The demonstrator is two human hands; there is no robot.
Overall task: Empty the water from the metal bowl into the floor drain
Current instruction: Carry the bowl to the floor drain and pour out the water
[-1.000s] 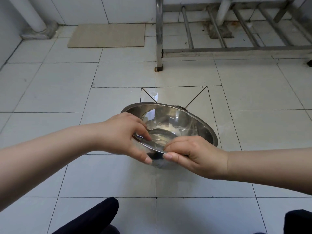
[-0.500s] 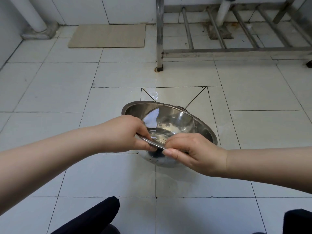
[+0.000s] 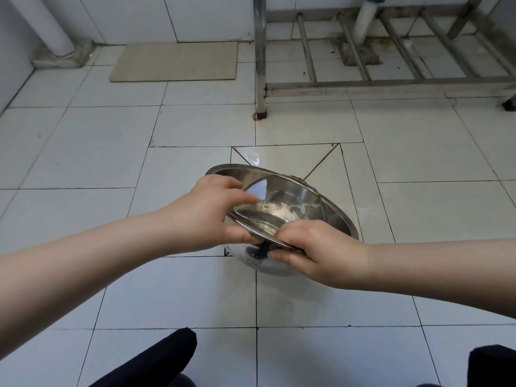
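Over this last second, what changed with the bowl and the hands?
The metal bowl was tipped further, near rim up and far rim down toward the floor. The left hand shifted its fingers on the rim; the right hand kept its pinch. Both hands stayed on the bowl, over the same tiles.

beige mat (image 3: 176, 61) by wall, white pipe (image 3: 46, 25) at left, metal rack (image 3: 391, 85) top right.
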